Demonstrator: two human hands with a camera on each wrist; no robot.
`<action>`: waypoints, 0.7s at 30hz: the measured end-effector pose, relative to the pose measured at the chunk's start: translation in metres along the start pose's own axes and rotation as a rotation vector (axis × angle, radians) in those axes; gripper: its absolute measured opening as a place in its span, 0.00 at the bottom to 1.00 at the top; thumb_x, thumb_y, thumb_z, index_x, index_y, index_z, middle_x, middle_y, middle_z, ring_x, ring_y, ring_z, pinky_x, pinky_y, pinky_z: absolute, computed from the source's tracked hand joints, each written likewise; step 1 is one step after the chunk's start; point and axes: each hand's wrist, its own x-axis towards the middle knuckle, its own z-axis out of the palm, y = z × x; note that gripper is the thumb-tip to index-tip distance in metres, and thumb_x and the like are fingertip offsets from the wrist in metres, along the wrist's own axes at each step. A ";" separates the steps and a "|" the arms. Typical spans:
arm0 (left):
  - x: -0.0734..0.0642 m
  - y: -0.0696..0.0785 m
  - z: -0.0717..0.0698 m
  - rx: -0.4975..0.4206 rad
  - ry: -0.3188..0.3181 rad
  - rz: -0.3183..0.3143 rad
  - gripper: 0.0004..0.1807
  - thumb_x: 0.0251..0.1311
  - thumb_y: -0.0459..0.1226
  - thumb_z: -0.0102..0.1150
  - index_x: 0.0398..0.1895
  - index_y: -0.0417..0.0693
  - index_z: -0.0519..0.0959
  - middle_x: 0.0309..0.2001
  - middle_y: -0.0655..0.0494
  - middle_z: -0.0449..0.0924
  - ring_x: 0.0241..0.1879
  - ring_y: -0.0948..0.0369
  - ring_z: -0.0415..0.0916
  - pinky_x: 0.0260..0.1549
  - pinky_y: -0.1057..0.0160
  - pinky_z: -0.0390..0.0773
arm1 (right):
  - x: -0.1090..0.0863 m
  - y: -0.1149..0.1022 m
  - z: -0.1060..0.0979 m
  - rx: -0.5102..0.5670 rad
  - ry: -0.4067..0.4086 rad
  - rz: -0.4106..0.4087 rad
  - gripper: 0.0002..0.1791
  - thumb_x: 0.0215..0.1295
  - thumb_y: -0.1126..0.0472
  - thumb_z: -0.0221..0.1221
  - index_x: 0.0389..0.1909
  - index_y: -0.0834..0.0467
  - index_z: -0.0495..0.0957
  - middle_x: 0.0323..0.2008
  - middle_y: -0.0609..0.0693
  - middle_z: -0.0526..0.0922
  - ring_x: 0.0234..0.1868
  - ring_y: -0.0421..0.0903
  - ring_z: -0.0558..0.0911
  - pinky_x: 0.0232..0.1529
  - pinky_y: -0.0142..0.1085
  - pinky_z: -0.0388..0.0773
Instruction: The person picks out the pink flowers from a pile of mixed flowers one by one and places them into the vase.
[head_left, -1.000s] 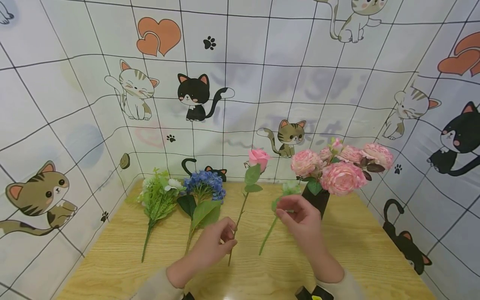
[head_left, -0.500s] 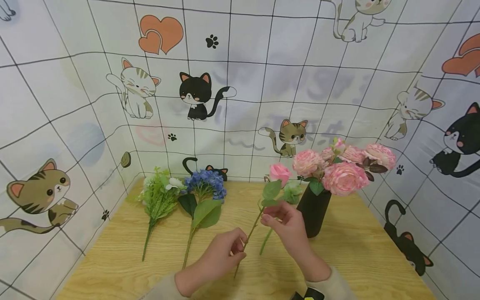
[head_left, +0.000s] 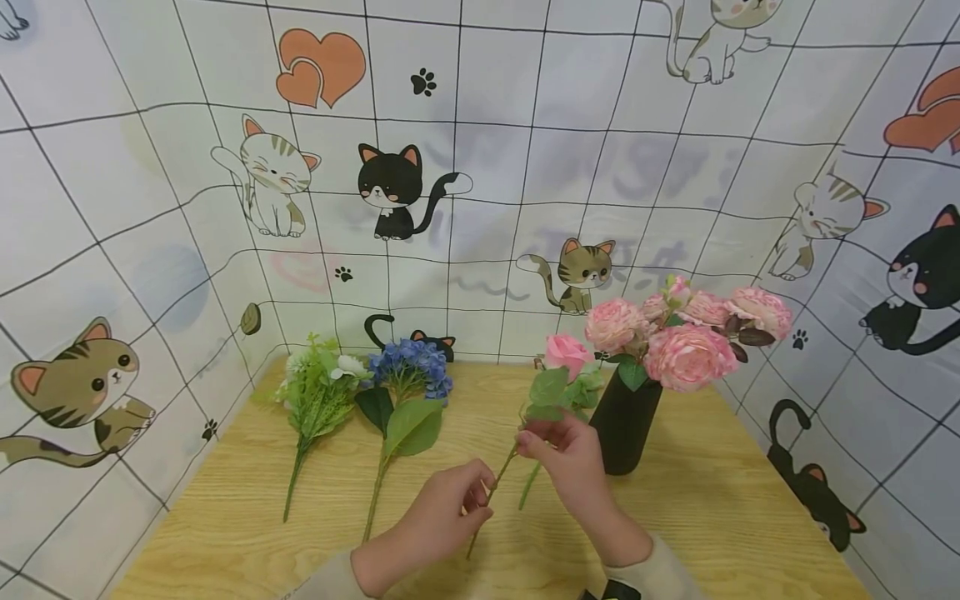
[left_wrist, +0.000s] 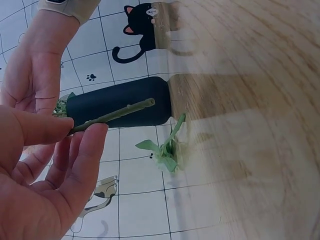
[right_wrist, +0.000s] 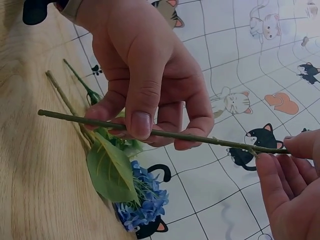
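Observation:
A single pink rose (head_left: 567, 354) is held slanted above the table, its head up and to the right. My left hand (head_left: 444, 512) pinches its stem low down between thumb and fingers. Higher up, just below the leaves (head_left: 549, 390), my right hand (head_left: 576, 471) grips the same stem. The right wrist view shows both hands on the thin green stem (right_wrist: 200, 138), its cut end free. Partly hidden behind the right hand lies a pale green flower (head_left: 585, 387). Right of that hand stands a black vase (head_left: 628, 425) with pink peonies (head_left: 688, 357).
To the left on the wooden table (head_left: 247, 500) lie a white-and-green flower spray (head_left: 315, 400) and a blue hydrangea (head_left: 412, 369) with large leaves. A cat-patterned cloth (head_left: 495, 167) encloses the back and sides.
The rose has moved right and tilted further, now overlapping the pale green flower. My right hand has come left and taken hold of the upper stem; the left hand moved slightly right.

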 end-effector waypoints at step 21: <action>0.001 0.002 -0.005 0.030 0.001 -0.015 0.13 0.66 0.32 0.71 0.48 0.51 0.79 0.34 0.63 0.80 0.32 0.75 0.77 0.32 0.71 0.80 | 0.002 -0.003 -0.005 -0.012 0.051 -0.098 0.12 0.66 0.76 0.67 0.47 0.77 0.79 0.32 0.40 0.88 0.35 0.38 0.90 0.40 0.36 0.90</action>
